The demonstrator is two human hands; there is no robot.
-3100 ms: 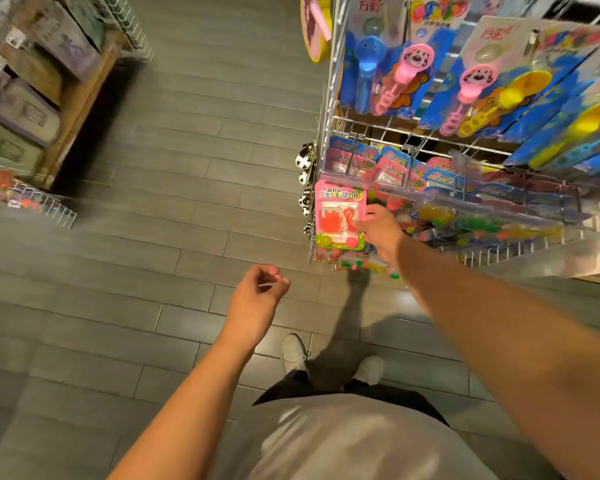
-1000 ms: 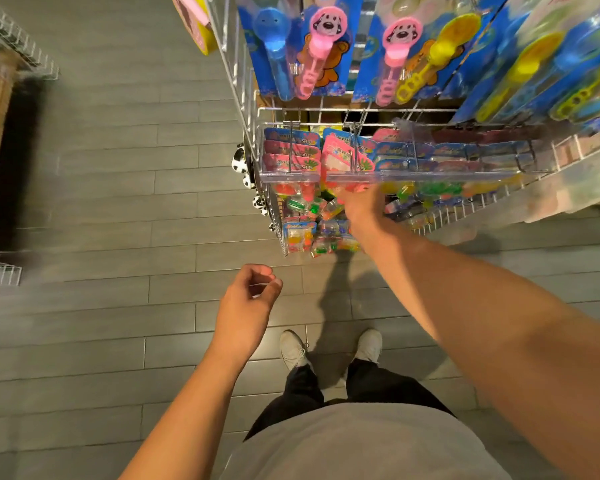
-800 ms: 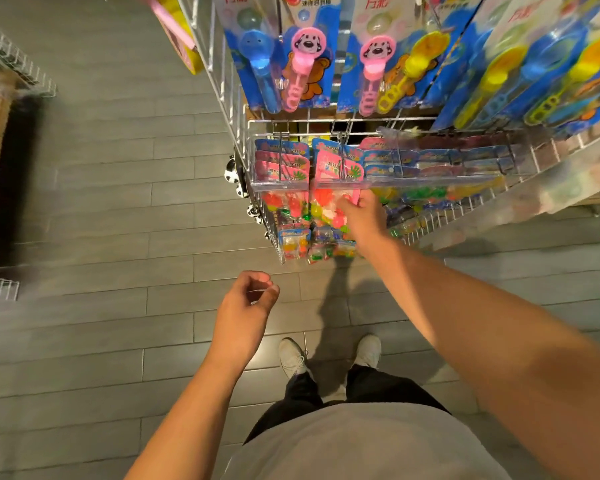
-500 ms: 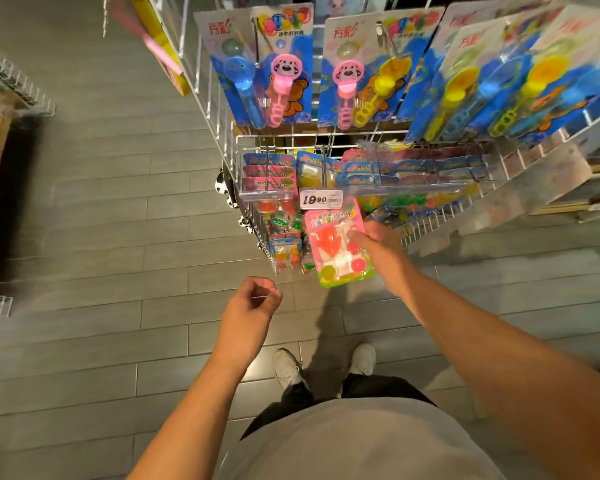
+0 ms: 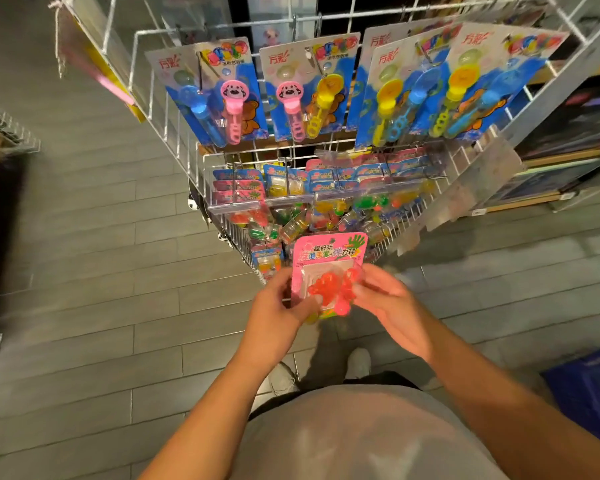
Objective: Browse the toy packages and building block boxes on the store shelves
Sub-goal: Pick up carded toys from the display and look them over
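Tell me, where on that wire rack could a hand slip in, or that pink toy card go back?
The lower basket is packed with small packs. The row of bubble wand cards above hangs edge to edge. Bare wire shows only on the rack's left side. Both the left hand and right hand hold the pink card.

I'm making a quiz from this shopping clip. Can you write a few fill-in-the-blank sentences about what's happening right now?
1. The pink toy package is held by ____ hands, the left hand and the right hand.
2. The toy inside its clear blister is ____ in colour.
3. The bubble wand cards hang ____ the row of smaller packages on the wire rack.
4. The floor is laid with ____ planks.

Missing words: both; red; above; grey
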